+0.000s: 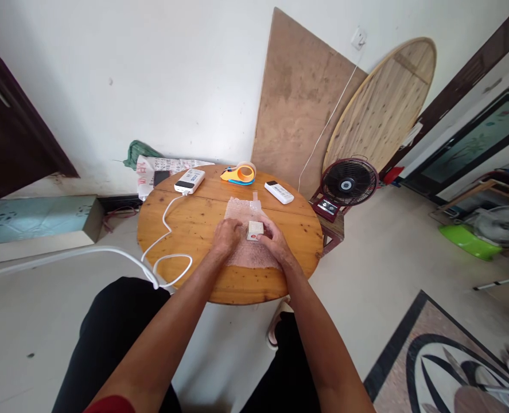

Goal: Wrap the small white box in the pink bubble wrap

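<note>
Round wooden table (303, 223): one small carton (254, 229) upon bubble wrap (254, 256), right hand (275, 240) holding it, left hand (227, 236) on the wrap, grip indeterminable; carton presumably light, stiff, crushable, best taken by opposite sides.

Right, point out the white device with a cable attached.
The left device, left of the tape dispenser: a white cable meets its near end. The right device shows none.

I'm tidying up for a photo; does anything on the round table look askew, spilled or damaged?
Nothing looks spilled or damaged. Only the white cable looks untidy, looping loosely from the power bank near the wooden table's left edge.
</note>
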The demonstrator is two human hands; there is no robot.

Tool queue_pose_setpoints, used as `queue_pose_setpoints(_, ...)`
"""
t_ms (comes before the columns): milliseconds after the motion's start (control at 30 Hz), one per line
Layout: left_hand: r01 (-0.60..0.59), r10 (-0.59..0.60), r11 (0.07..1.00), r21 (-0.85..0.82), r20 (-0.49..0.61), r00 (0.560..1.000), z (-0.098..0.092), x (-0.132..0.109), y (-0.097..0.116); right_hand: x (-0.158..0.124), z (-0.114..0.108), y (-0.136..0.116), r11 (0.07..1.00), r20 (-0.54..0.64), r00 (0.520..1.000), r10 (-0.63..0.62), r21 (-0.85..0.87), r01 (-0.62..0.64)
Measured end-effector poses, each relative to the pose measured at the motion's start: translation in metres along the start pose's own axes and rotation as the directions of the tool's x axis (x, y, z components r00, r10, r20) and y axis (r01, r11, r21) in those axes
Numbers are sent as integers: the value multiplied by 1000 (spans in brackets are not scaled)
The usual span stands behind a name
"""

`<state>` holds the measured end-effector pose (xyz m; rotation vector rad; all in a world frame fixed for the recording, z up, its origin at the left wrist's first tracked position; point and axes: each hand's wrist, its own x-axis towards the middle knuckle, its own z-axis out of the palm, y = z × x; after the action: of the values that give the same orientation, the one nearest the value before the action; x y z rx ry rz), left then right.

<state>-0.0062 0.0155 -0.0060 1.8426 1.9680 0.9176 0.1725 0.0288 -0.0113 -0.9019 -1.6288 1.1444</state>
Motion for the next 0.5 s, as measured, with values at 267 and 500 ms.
queue_pose_setpoints(267,-22,22,1000,12,-7,1000,1,0,-1,3,-5,-3,992,-219,972,83,110,-60)
queue_pose_setpoints(500,-26,27,999,35,-9,1000,0,-2,0,11,-11,10,952,-327,919,222,277,-131)
